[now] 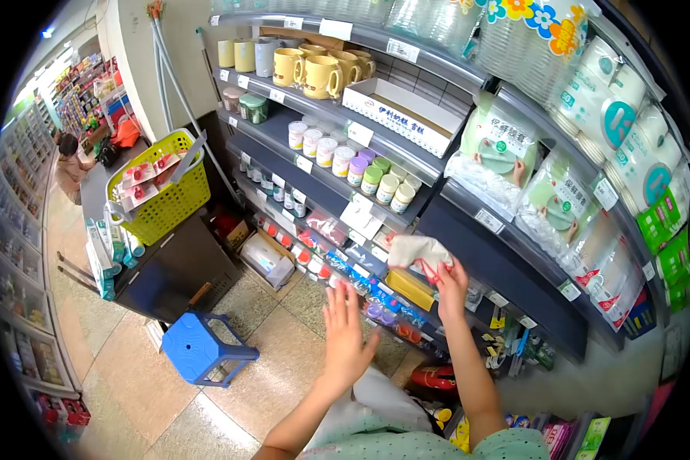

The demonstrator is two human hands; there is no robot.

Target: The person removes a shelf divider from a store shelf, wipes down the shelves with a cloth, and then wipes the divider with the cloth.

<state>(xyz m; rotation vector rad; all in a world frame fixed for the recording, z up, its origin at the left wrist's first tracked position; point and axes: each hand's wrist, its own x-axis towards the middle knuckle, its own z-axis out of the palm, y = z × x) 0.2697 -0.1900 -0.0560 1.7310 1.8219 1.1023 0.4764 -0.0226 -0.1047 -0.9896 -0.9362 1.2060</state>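
Cream pillar (136,57); tan tiled floor (115,360); blue stool (199,341) near dark cabinet (178,272); grey shelves (506,268)

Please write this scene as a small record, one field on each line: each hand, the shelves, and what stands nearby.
Left hand: open, fingers spread, nothing visible in it
Right hand: holds a whitish cloth item with red trim, exact kind unclear
Upper shelf: yellow mugs, beside a white open carton
Shelf below: small jars, some with purple or green lids
Floor: blue plastic stool
Dark cabinet: yellow-green basket on top, red-and-white packets inside
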